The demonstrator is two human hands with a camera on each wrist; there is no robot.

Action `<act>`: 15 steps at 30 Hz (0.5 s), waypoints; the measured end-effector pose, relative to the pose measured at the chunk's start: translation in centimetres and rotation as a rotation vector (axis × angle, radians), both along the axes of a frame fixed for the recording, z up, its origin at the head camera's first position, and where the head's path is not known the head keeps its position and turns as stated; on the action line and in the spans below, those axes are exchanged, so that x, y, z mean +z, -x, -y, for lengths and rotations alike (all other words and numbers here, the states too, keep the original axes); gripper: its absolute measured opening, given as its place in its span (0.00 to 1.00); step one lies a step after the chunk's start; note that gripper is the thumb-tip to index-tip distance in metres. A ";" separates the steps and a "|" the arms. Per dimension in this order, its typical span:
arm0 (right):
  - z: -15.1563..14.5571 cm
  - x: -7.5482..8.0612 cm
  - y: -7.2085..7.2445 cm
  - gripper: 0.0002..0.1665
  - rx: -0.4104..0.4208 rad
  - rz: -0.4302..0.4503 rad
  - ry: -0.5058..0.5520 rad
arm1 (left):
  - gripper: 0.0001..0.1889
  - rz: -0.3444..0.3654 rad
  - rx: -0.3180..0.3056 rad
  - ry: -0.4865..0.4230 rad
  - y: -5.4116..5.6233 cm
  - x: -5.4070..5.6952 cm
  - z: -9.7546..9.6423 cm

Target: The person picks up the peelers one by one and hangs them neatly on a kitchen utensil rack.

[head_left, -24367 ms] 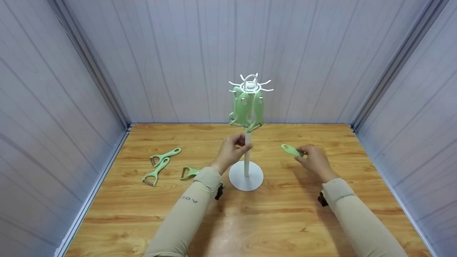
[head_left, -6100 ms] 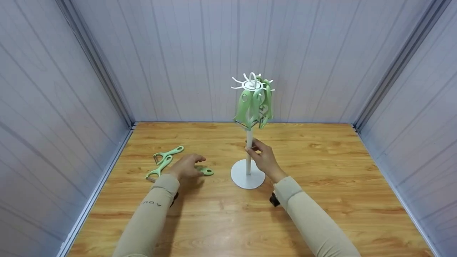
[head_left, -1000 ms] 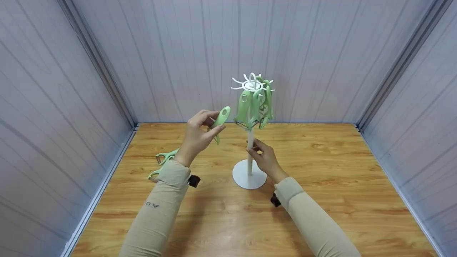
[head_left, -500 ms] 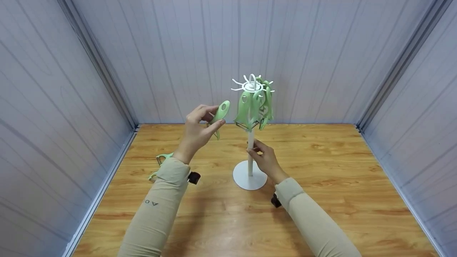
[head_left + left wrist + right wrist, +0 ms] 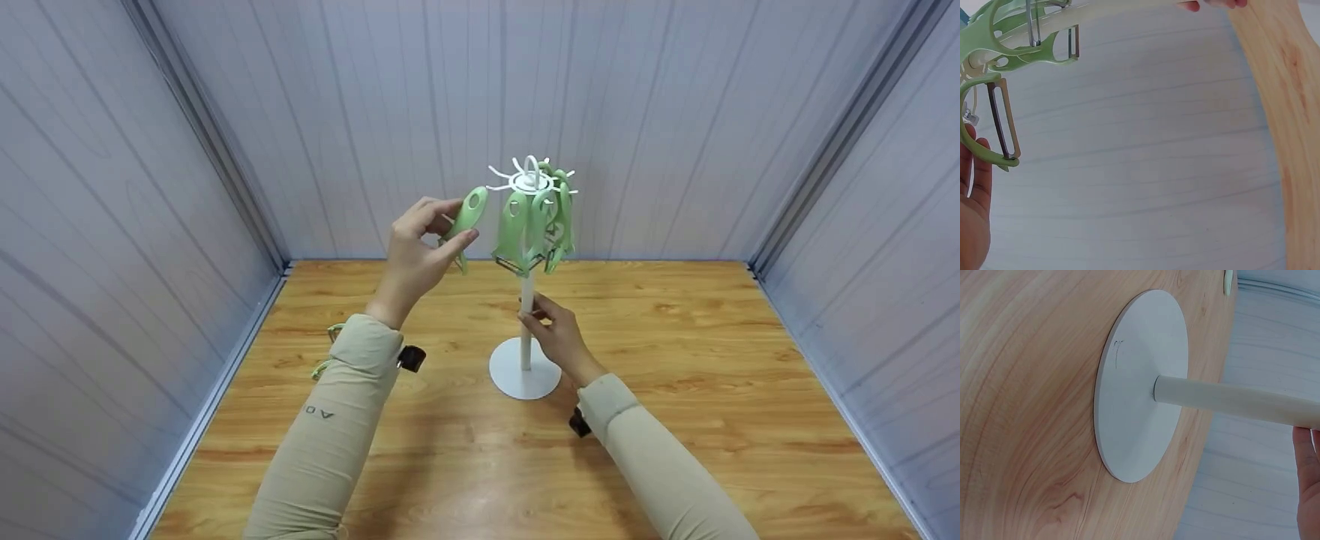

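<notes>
My left hand [image 5: 421,251] pinches a green peeler [image 5: 468,214] by its handle, the holed end up, just left of the white rack's hooks [image 5: 499,180]. In the left wrist view that peeler's blade [image 5: 1004,118] points away from the fingers. Several green peelers [image 5: 513,229] hang from the front and right hooks of the rack; hooks on its left side carry nothing. My right hand [image 5: 559,334] holds the white pole [image 5: 526,345] below the hanging peelers. The rack's round base [image 5: 1140,388] stands flat on the table.
Two more green peelers [image 5: 321,369] lie on the wooden table [image 5: 675,450] at the left, mostly hidden behind the left sleeve [image 5: 330,420]. Pale panel walls [image 5: 375,112] enclose the table at the back and both sides.
Over the last second my left hand has raised the peeler up toward hook height. Earlier it picked that peeler off the table. The right hand stays on the pole.
</notes>
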State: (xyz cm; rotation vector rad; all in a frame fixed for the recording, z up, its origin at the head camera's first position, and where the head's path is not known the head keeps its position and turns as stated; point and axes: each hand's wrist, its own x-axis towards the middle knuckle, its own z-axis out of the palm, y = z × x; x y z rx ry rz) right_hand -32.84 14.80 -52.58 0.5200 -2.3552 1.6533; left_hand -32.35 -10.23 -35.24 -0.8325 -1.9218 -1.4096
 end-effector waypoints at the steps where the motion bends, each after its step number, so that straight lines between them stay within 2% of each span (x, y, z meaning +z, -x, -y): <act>1: 0.0 0.0 0.0 0.17 -0.001 0.002 0.003 | 0.18 0.001 -0.001 -0.005 0.1 0.1 -0.1; 7: 0.0 0.3 -0.1 0.17 0.003 0.004 0.014 | 0.19 0.030 -0.012 -0.040 0.4 0.8 -0.6; 15: -0.1 0.1 0.0 0.17 0.003 -0.022 0.002 | 0.19 0.100 -0.025 -0.057 0.6 0.9 -1.5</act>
